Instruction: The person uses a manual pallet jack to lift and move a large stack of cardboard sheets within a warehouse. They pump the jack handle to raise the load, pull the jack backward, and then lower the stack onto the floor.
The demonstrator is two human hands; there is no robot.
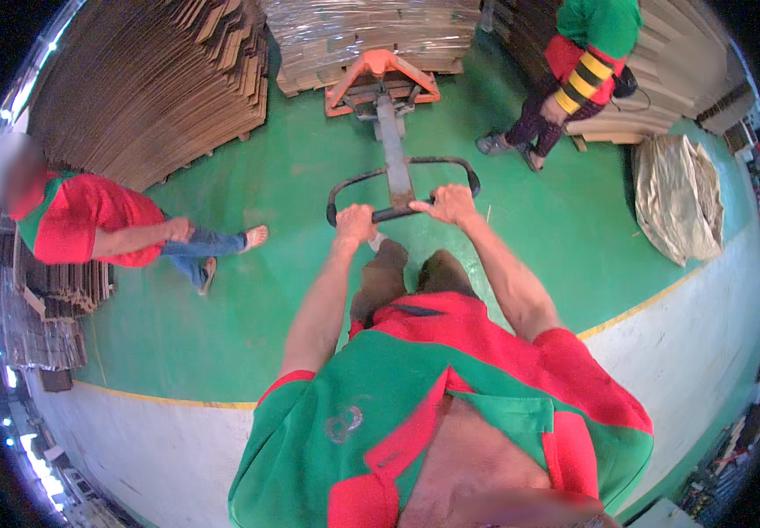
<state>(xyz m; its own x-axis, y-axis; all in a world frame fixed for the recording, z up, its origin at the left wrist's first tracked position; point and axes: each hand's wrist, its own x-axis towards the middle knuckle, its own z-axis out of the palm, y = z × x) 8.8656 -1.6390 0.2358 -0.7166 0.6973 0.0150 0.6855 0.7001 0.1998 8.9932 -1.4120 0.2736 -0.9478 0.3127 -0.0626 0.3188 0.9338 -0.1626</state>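
Both of my arms stretch forward to the looped black handle (pixel 442 160) of an orange pallet jack (pixel 381 63). My left hand (pixel 356 224) is wrapped round the near bar at its left end. At the right end my right hand (pixel 450 204) grips the same bar, its thumb lying along the bar toward the middle. A worn grey shaft (pixel 395 145) runs from the handle up to the orange body. The jack's forks are hidden under a load of flat cardboard wrapped in clear film (pixel 371 31).
A tall stack of cardboard sheets (pixel 168 97) stands at the far left. One person (pixel 102 220) steps on the left; another (pixel 587 66) stands at the far right. A crumpled beige sack (pixel 677 198) sits to the right. A yellow line (pixel 168 400) borders the green floor.
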